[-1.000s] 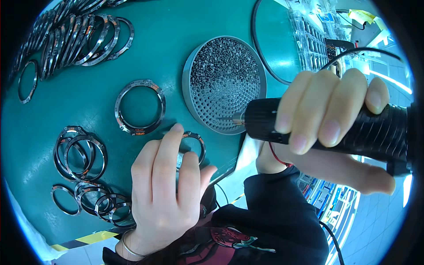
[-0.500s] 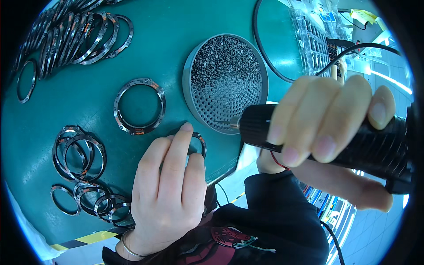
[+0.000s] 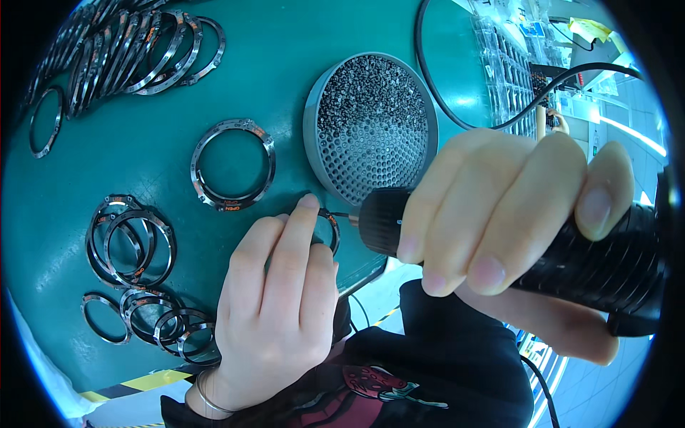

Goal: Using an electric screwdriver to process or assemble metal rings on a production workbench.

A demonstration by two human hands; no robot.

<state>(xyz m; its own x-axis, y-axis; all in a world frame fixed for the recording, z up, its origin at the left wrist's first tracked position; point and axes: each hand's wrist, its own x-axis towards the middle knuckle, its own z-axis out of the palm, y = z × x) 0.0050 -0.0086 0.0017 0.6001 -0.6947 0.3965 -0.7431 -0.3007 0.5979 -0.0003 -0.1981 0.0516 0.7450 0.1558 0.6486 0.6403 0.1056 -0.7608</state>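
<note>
My right hand [image 3: 514, 214] is wrapped round a black electric screwdriver [image 3: 385, 221], which lies nearly level and points left. Its thin bit reaches the edge of a dark ring-shaped bezel [image 3: 334, 232] at the table's near side. Over that bezel lies my left hand [image 3: 278, 292], its fingers pressing the bezel down on the green mat and hiding most of it. Just beyond stands a round grey screw tray [image 3: 371, 160] with a perforated face, small dark screws heaped in its far half. A larger single bezel [image 3: 233, 164] lies flat left of the tray.
Several loose bezels [image 3: 139, 246] overlap at the left, with smaller rings [image 3: 160, 321] nearer me. A long row of bezels [image 3: 121, 53] leans at the far left. A black cable [image 3: 446, 107] curves behind the tray. Clear plastic trays [image 3: 503, 71] stand at the far right.
My right hand has brought the screwdriver left and slightly down, so its bit has gone from the screw tray to the bezel under my left hand. My left hand has hardly moved.
</note>
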